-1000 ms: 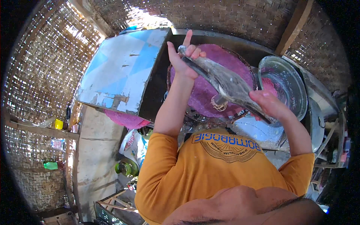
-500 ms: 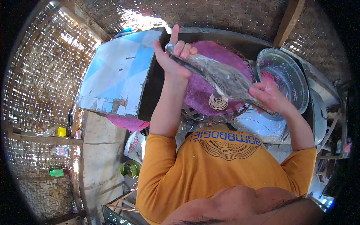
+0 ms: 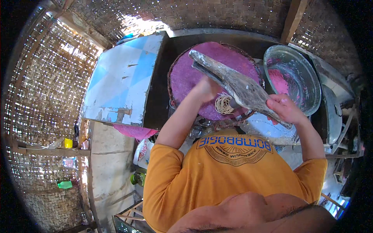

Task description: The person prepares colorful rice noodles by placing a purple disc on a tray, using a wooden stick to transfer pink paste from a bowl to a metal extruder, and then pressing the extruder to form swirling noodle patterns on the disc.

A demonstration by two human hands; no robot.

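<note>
A long, worn grey wooden press [image 3: 244, 87], with two arms split apart at its far left end, slants over a round pink surface [image 3: 182, 73]. My right hand [image 3: 285, 108] is closed around its near right end. Behind the press's left part is my left hand [image 3: 208, 88], its fingers hidden, so I cannot see whether it grips anything. A short dark cylinder [image 3: 234, 103] sticks out beneath the press's middle. Beside it, a coil of pale, noodle-like strands [image 3: 223, 104] rests on the pink surface, close to my left wrist.
To the right stands a large basin [image 3: 314, 83] with pink dough-like material [image 3: 278, 80] inside. A box with a peeling blue-and-white top [image 3: 120, 77] is on the left. A white patterned sheet [image 3: 268, 126] lies in front of me, and a lid [image 3: 334, 112] leans at far right.
My left hand has let go of the press's far left end and moved down and right behind it. My right hand keeps its hold, and the press's left end has swung a little right.
</note>
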